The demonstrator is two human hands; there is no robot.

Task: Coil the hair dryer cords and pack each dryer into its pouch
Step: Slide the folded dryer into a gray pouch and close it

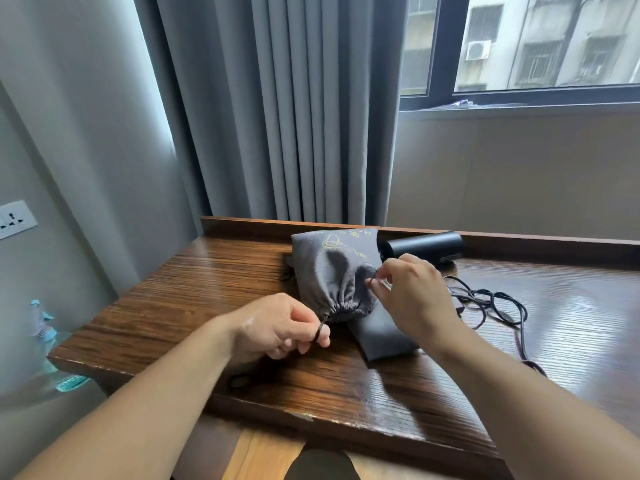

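A grey drawstring pouch (pixel 332 268) with yellow stitching lies bulging on the wooden table (pixel 214 282), its mouth gathered tight toward me. My left hand (pixel 280 327) pinches the dark drawstring at the mouth's left side. My right hand (pixel 412 292) pinches the drawstring on the right side. A second grey pouch (pixel 377 336) lies flat under the first one. Behind my right hand a black hair dryer (pixel 426 245) lies on its side. Its black cord (pixel 495 306) sprawls loose across the table to the right.
The table has a raised back ledge (pixel 249 225) in front of grey curtains (pixel 294 109). A wall socket (pixel 15 218) sits at the left. A clear bottle with a teal strap (pixel 45 341) stands on the floor left of the table.
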